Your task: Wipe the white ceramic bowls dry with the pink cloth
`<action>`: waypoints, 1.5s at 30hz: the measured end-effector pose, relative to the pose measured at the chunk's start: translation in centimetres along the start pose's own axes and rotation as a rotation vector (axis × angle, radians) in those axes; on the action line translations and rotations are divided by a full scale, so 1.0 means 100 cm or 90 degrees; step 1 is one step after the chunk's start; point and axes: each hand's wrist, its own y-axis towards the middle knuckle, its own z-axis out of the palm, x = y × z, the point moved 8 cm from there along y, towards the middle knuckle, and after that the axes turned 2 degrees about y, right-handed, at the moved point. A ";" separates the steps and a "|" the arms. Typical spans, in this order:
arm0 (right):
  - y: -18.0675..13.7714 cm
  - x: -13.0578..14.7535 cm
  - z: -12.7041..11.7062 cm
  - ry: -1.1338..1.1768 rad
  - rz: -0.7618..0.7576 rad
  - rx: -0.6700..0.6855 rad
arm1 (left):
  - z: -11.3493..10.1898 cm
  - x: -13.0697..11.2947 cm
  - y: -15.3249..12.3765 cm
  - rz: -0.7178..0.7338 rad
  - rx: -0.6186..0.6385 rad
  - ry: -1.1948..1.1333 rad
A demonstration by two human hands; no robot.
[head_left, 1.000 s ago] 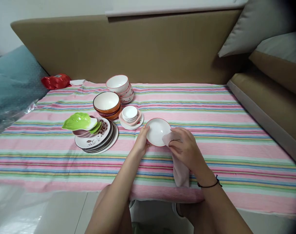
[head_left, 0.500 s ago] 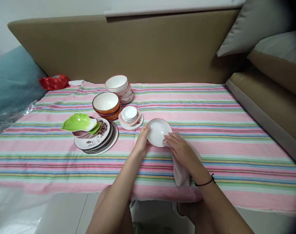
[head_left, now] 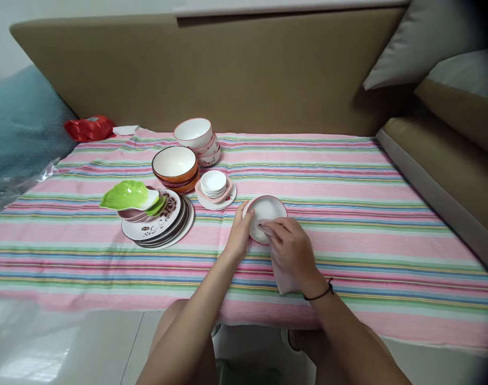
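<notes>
- Legs at the bottom edge, person sits facing the desk (head_left: 388, 214), which has a striped cover.
- right hand (head_left: 290, 251): grip closed on a pink cloth (head_left: 283, 282). Fingertips press the cloth's front end into the dish, the rest hangs under the palm toward the desk's near edge. Black band on the wrist.
- left hand (head_left: 239, 235): grip wrapped on the dish's left rim, thumb on top, bracing it.
- dish (head_left: 270, 206): small, white w/ red rim, near desk centre. Looks tipped a bit toward the person; can't tell if the bottom sits flat.
- Step, my read: wiping the dish's inside, mid-wipe, approx half the inside covered by cloth.
- Next move calls for: firm left-hand brace so the dish won't skid, cloth swept round the far inside wall and rim, light pressure.
- Just left of the dish: saucer stack (head_left: 214, 184), close but apart, so mind the elbow room.
- Further left: plate stack (head_left: 164, 227) w/ a green leaf dish (head_left: 127, 195) on top.
- Behind those: orange bowl (head_left: 175, 166), then a white bowl stack (head_left: 193, 133).
- Far left edge: red bag (head_left: 89, 128). Sofa back (head_left: 268, 69) behind everything.
</notes>
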 end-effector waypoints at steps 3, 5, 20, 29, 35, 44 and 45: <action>-0.003 -0.002 0.029 -0.084 0.011 0.122 | -0.001 0.000 0.001 -0.007 -0.001 0.008; -0.008 -0.003 0.034 -0.135 0.018 0.137 | -0.001 -0.002 0.000 -0.001 0.001 0.030; 0.005 0.004 0.049 0.249 0.187 0.137 | 0.002 -0.003 0.000 0.018 0.018 0.019; 0.004 -0.006 0.048 -0.104 0.133 0.184 | -0.002 -0.002 0.007 -0.028 0.031 -0.001; 0.010 -0.010 0.016 0.041 0.115 0.033 | -0.003 0.001 0.011 -0.047 0.026 -0.044; -0.019 -0.089 -0.045 0.482 0.480 -0.255 | -0.006 0.007 0.016 -0.060 0.027 -0.036; -0.023 -0.100 -0.046 0.610 0.524 -0.303 | -0.007 0.007 0.016 -0.063 0.021 -0.028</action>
